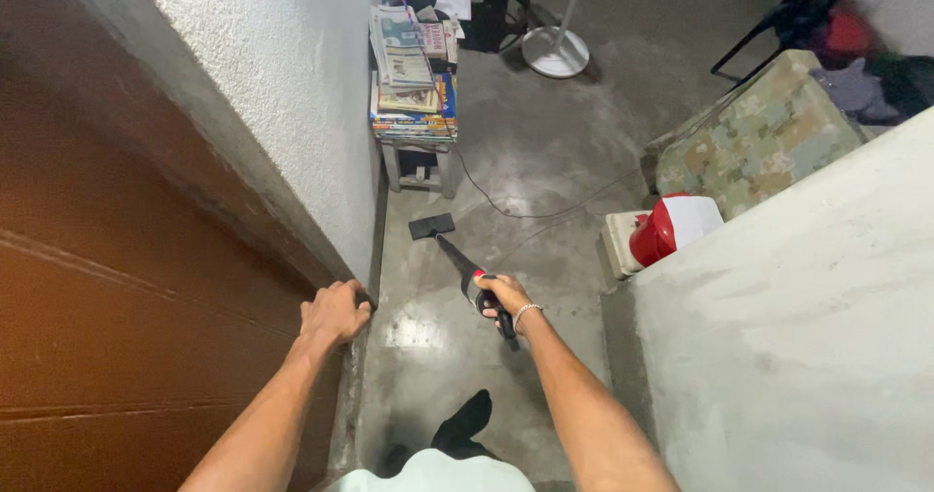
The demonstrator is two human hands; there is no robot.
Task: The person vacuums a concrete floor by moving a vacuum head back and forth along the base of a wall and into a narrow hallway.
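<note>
My right hand (503,294) grips the black handle of a vacuum wand (459,263), a bracelet on its wrist. The wand runs down and away to a flat black floor nozzle (431,225) resting on the grey concrete floor (545,151). My left hand (334,313) is curled around the corner edge of the white textured wall (282,93) on the left. My dark-socked foot (465,426) shows on the floor below.
A small stool stacked with magazines (413,73) stands against the wall ahead. A thin cord (506,210) trails over the floor. A red and white canister (671,227) sits beside a patterned cushion (759,137). A fan base (556,52) stands farther back. A grey ledge (798,307) rises on the right.
</note>
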